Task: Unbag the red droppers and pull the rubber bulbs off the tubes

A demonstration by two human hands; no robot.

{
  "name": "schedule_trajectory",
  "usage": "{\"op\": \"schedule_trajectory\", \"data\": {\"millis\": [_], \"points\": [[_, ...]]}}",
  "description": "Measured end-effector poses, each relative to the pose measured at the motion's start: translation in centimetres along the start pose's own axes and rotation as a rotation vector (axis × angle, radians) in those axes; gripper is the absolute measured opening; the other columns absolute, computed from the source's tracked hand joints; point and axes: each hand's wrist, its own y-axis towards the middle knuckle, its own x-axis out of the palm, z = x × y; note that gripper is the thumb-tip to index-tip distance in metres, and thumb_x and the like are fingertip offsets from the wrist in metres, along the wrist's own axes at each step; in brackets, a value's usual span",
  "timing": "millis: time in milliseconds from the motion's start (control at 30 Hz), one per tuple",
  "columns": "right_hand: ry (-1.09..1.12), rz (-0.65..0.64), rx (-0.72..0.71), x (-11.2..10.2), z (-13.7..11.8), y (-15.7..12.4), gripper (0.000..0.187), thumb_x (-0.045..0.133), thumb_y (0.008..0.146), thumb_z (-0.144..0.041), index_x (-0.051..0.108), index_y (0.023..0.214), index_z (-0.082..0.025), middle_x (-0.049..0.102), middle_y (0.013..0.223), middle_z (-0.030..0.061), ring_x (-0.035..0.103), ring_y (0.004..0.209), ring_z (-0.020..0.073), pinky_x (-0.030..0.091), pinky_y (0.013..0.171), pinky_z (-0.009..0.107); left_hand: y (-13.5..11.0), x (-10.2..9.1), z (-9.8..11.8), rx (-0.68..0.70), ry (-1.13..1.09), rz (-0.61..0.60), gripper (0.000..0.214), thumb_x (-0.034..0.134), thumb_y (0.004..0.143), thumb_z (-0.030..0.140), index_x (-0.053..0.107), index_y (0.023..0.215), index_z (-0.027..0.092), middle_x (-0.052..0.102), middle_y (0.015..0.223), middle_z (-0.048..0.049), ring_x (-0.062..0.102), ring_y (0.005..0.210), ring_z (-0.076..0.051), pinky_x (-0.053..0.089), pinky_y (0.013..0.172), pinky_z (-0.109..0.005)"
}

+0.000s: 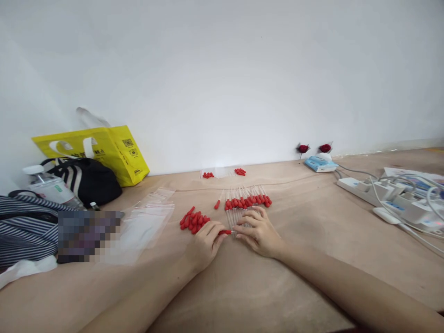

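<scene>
My left hand [207,238] pinches a red rubber dropper bulb [226,232], which points to the right. Against its tip, my right hand [258,231] has its thumb and fingers closed on what looks like a thin glass dropper tube, mostly hidden by the fingers. Just beyond my left hand lies a heap of loose red bulbs [194,221]. Past my right hand, a row of glass droppers with red bulbs [248,201] lies side by side, with bare glass tubes [234,215] in front of it. One dropper [217,204] lies apart on the left.
Clear zip bags [147,222] lie on the left, near a black bag [99,180], a bottle [52,185] and a yellow bag [130,155]. Bagged red bulbs [208,175] lie by the wall. A power strip with cables [360,187] and a blue tissue pack [319,163] are right.
</scene>
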Motion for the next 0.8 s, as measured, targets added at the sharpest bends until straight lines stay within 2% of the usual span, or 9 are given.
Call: {"op": "schedule_trajectory", "data": {"millis": [133, 367, 467, 633, 800], "points": [[-0.011, -0.007, -0.008, 0.0, -0.14, -0.02, 0.02, 0.05, 0.083, -0.03, 0.061, 0.099, -0.03, 0.066, 0.084, -0.0005, 0.052, 0.089, 0.016, 0.024, 0.093, 0.043, 0.24, 0.12, -0.25, 0.087, 0.093, -0.011, 0.019, 0.044, 0.085, 0.023, 0.059, 0.096, 0.021, 0.063, 0.098, -0.0053, 0.054, 0.093, -0.018, 0.042, 0.082, -0.036], [0.074, 0.044, -0.073, 0.23, -0.26, -0.05, 0.02, 0.048, 0.084, -0.026, 0.059, 0.102, -0.027, 0.07, 0.081, -0.0011, 0.053, 0.1, 0.0161, 0.011, 0.1, 0.048, 0.2, 0.27, -0.11, 0.142, 0.08, 0.054, 0.017, 0.046, 0.084, 0.019, 0.06, 0.092, 0.02, 0.068, 0.092, -0.002, 0.056, 0.094, -0.017, 0.038, 0.089, -0.038], [0.103, 0.045, -0.099, 0.26, -0.15, -0.24, 0.022, 0.046, 0.085, -0.022, 0.058, 0.103, -0.026, 0.07, 0.081, -0.0008, 0.051, 0.106, 0.0161, 0.008, 0.1, 0.05, 0.07, 0.12, -0.05, 0.14, 0.087, 0.042, 0.015, 0.047, 0.083, 0.017, 0.061, 0.087, 0.02, 0.068, 0.092, -0.0015, 0.057, 0.095, -0.018, 0.036, 0.091, -0.04], [0.079, 0.005, -0.107, 0.14, -0.1, -0.53, 0.022, 0.044, 0.084, -0.019, 0.059, 0.098, -0.025, 0.07, 0.08, 0.0014, 0.048, 0.111, 0.0172, 0.01, 0.099, 0.051, 0.0, -0.3, 0.24, 0.084, 0.084, -0.032, 0.017, 0.044, 0.083, 0.018, 0.06, 0.079, 0.021, 0.069, 0.086, -0.0008, 0.058, 0.094, -0.018, 0.031, 0.093, -0.043], [0.085, 0.025, -0.128, 0.09, -0.31, -0.51, 0.024, 0.044, 0.082, -0.015, 0.059, 0.099, -0.024, 0.07, 0.078, 0.0004, 0.047, 0.112, 0.0167, 0.01, 0.099, 0.05, 0.1, -0.48, 0.66, 0.084, 0.075, -0.055, 0.019, 0.042, 0.083, 0.015, 0.059, 0.08, 0.021, 0.068, 0.083, 0.0003, 0.057, 0.094, -0.018, 0.029, 0.093, -0.042]]}}
